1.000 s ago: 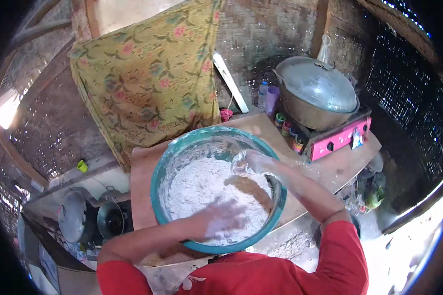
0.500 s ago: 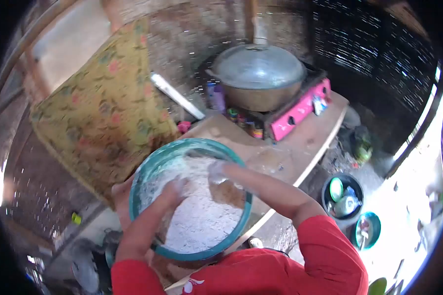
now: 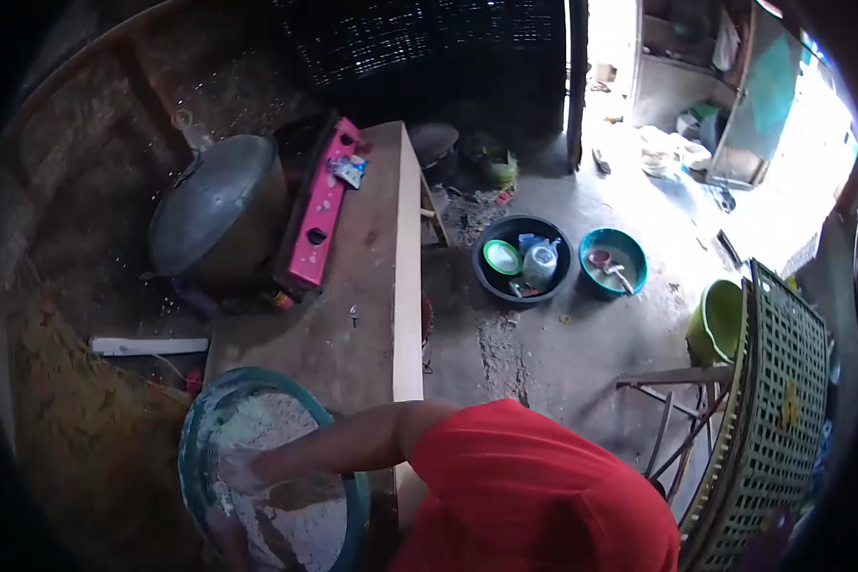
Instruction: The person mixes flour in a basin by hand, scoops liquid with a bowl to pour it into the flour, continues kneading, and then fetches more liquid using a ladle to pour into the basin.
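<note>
A green basin (image 3: 356,515) at the lower left holds white flour (image 3: 305,520) with a brown patch in it. My right hand (image 3: 243,471) is down in the flour, its fingers hidden or blurred. Near the basin's left side, my left hand (image 3: 227,532) shows dimly at the bottom of the view, and its fingers cannot be made out. The basin stands on a wooden table (image 3: 353,334).
A large lidded pot (image 3: 214,210) sits on a pink stove (image 3: 324,205) beyond the basin. On the floor are a black tub (image 3: 491,284) with dishes, a teal tub (image 3: 639,276) and a lime bucket (image 3: 720,319). A slatted rack (image 3: 782,381) stands right.
The view has swung to the right, so the basin appears lower left and more floor shows. My right hand has sunk into the flour; my left hand is now mostly out of sight.
</note>
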